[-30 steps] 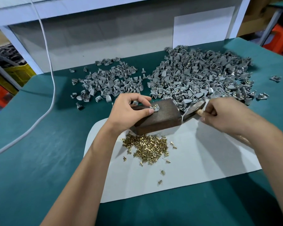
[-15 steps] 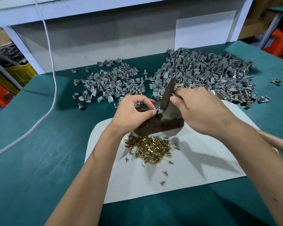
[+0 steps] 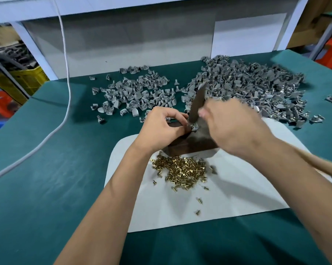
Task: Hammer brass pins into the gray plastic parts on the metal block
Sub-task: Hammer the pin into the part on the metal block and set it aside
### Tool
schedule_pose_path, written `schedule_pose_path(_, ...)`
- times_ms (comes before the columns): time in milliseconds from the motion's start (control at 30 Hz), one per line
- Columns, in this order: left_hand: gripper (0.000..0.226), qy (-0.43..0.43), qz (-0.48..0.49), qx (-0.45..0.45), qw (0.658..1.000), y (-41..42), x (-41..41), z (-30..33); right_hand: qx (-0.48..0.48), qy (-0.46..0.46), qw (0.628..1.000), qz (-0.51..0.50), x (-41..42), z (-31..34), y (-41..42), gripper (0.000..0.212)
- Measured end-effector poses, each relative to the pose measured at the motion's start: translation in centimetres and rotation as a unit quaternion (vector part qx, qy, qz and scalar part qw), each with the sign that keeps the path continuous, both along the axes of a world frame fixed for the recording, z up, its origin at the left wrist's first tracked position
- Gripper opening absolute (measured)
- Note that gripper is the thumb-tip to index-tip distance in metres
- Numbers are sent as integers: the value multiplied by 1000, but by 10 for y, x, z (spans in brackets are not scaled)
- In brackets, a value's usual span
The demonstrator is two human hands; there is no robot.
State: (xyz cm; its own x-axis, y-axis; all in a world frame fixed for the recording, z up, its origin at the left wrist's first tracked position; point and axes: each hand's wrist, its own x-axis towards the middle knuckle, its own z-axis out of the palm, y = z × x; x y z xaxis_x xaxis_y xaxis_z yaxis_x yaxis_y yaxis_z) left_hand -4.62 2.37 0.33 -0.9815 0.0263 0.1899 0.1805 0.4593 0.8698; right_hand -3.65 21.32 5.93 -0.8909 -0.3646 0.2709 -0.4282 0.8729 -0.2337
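A dark metal block (image 3: 197,143) stands on a white sheet (image 3: 228,197). My left hand (image 3: 161,129) pinches a gray plastic part (image 3: 193,127) on the block's top. My right hand (image 3: 232,127), blurred by motion, grips a hammer close to its head. The hammer's dark metal head (image 3: 197,104) stands nearly upright with its lower end on the part. Its wooden handle (image 3: 321,165) runs out under my right forearm. A heap of brass pins (image 3: 180,170) lies on the sheet just in front of the block.
A small pile of gray parts (image 3: 134,96) lies behind the block on the left, a large pile (image 3: 253,88) on the right. The table has a green mat (image 3: 46,178). A white cable (image 3: 66,88) hangs down across the left side.
One second ago the hammer lay low to the right of the block. My right hand swung it up and over, and its head now meets the part held by my left hand.
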Motion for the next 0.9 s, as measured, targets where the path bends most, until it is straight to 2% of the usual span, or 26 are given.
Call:
schedule_pose_path(67, 13, -2, -1, 5, 1000, 0, 2, 1, 51, -41, 998, 0, -1, 2, -1, 27)
schedule_pose_path(133, 11, -7, 0, 0, 1000, 0, 2, 1, 53, -22, 998, -2, -6, 9, 2, 28)
schedule_pose_path(233, 8, -12, 4, -11, 1000, 0, 1, 2, -40, 57, 997, -16, -6, 8, 6, 29)
schedule_pose_path(333, 8, -20, 10, 11, 1000, 1, 3, 3, 11, -30, 999, 1, -1, -3, 2, 27)
schedule_pose_path(400, 7, -24, 10, 7, 1000, 1, 3, 3, 44, -51, 998, 4, -5, 2, 5, 25)
schedule_pose_path(467, 7, -26, 12, -3, 1000, 1, 4, 4, 32, -9, 999, -5, -11, 8, 12, 24)
schedule_pose_path(533, 8, -23, 12, -11, 1000, 1, 2, 3, -43, 53, 998, -8, -7, 7, 13, 25)
schedule_pose_path(567, 8, -23, 12, -8, 1000, 0, 1, 3, -53, 51, 997, 0, -4, 3, 10, 27)
schedule_pose_path(700, 10, -15, 5, 10, 1000, 0, 3, 1, 43, -47, 998, 20, -2, 0, 2, 26)
schedule_pose_path(767, 10, -14, 7, 1, 1000, 0, 3, 1, 18, -18, 1000, 15, -8, 7, 8, 26)
schedule_pose_path(833, 9, -16, 6, -4, 1000, -1, 0, 1, -52, 26, 998, 12, -6, 4, 9, 28)
schedule_pose_path(900, 10, -18, 2, 11, 1000, -1, 0, 0, -35, -10, 999, 14, -1, -6, 4, 32)
